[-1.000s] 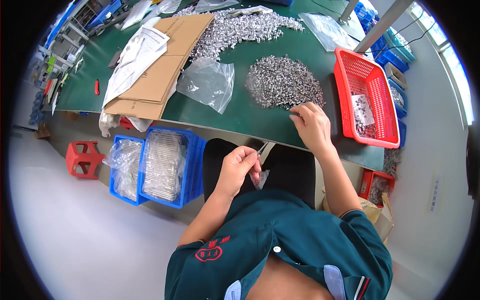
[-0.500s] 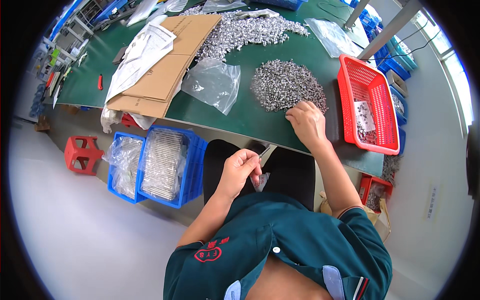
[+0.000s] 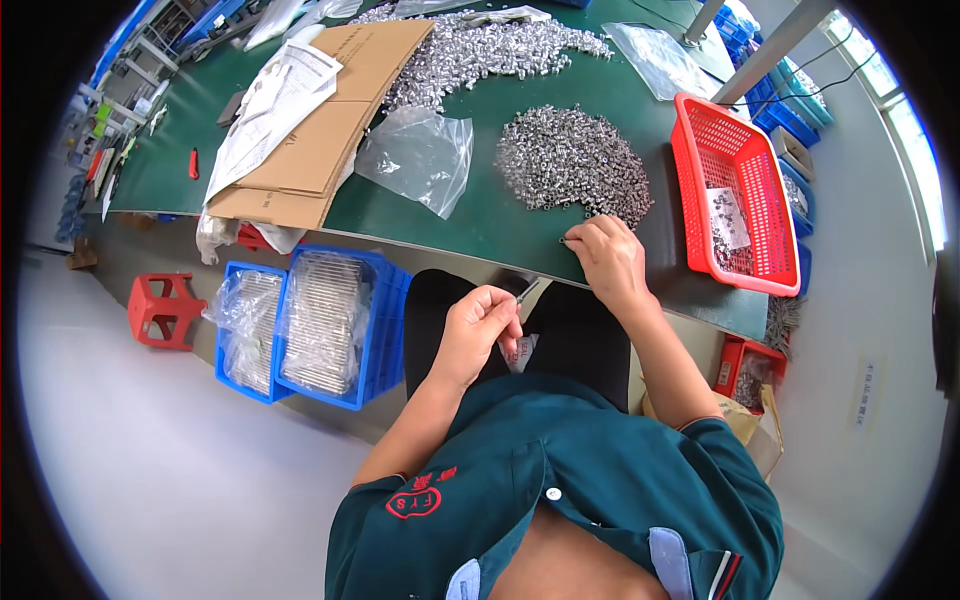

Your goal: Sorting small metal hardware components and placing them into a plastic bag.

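Note:
My left hand [image 3: 478, 330] is closed above my lap, just off the table's near edge. Between its thumb and forefinger sticks out a slim, dark grey metal rod [image 3: 528, 290]. My right hand [image 3: 610, 258] is over the near edge of the green table [image 3: 500, 240], with a small metal ring-like part [image 3: 563, 240] pinched at its fingertips. Just beyond its knuckles lies a heap of small silvery metal parts [image 3: 570, 160]. How far the rod runs into my left fist is hidden.
Right of the heap stands a red perforated basket [image 3: 690, 190] with small parts and a white slip inside. Leftward lie a clear plastic bag [image 3: 420, 160] and flattened cardboard [image 3: 335, 130]. Behind is a larger pile of shiny parts [image 3: 500, 50]. Blue crates [image 3: 385, 320] stand below.
My right hand has drawn back from the heap toward the table's near edge, and a small metal part now shows at its fingertips. My left hand still holds the rod.

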### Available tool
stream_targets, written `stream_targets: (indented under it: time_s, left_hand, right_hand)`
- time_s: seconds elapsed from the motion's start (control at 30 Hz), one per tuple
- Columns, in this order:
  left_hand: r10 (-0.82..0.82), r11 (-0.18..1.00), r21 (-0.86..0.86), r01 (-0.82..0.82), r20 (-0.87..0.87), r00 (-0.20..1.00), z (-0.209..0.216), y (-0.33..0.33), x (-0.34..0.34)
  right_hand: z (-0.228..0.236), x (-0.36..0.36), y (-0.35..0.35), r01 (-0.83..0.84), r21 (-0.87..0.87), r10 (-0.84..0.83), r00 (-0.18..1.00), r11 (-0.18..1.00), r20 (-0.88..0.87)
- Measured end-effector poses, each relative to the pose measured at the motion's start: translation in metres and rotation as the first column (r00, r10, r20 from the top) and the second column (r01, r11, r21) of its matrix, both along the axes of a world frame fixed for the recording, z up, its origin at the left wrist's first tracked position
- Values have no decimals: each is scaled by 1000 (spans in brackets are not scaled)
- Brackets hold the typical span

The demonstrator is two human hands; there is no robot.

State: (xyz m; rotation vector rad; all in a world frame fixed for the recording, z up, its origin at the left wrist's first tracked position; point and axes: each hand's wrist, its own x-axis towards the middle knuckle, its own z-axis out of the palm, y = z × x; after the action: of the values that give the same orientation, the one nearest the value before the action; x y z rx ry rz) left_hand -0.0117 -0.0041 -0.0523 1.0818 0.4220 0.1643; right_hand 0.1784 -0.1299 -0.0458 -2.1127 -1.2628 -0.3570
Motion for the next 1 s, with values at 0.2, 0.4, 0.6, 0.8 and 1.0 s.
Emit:
stream_targets:
  time_s: [0.2, 0.4, 0.6, 0.8, 1.0]
  left_hand:
    - [15, 1000, 10, -15, -7, 1000, 1, -1, 1]
    - [-1, 995, 97, 4, -25, 1000, 5, -4, 6]
    - [-28, 989, 148, 32, -26, 999, 7, -6, 5]
    - [-46, 974, 218, 55, -46, 998, 12, -6, 2]
    - [-93, 966, 241, 98, -31, 995, 19, -8, 3]
  right_hand:
    - [14, -6, -7, 25, 28, -15, 947, 999, -321]
    - [31, -28, -17, -95, 160, 185, 404, 983, -896]
    - [31, -34, -20, -162, 179, 226, 345, 970, -911]
    - [41, -37, -21, -245, 137, 247, 501, 960, -829]
    - [51, -47, -22, -299, 100, 254, 536, 949, -805]
